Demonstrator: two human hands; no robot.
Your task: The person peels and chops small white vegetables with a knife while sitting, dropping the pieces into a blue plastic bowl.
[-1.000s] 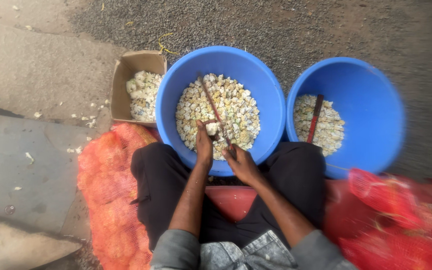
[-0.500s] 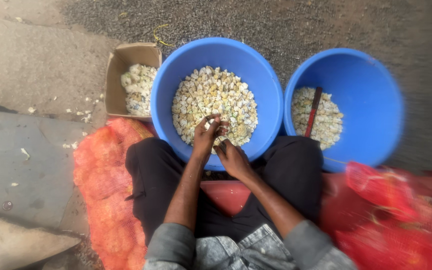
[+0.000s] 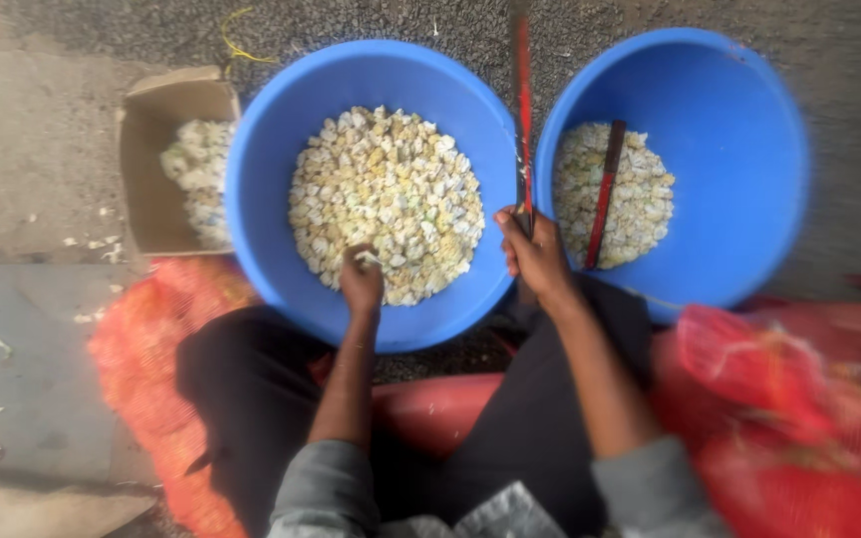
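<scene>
I sit on the ground with two blue tubs in front of me. The left blue tub [image 3: 271, 149] holds a heap of pale garlic-like cloves [image 3: 391, 194]. My left hand [image 3: 362, 282] rests in that heap, fingers closed on a small pale piece. My right hand [image 3: 533, 251] grips a long red and dark stick-like tool [image 3: 522, 110] that stands up between the tubs. The right blue tub [image 3: 739, 139] holds a smaller heap of cloves [image 3: 640, 204] with a second red and dark stick [image 3: 605, 194] lying on it.
A brown cardboard box [image 3: 146, 164] with pale pieces sits left of the tubs. Orange mesh sack [image 3: 142, 349] lies by my left leg, red mesh sacks [image 3: 779, 399] at the right. A yellow string [image 3: 236, 35] lies on the gravel beyond.
My hands were together over the left tub. The right hand has moved right and lifted the stick upright between the tubs; the left hand stays in the heap.
</scene>
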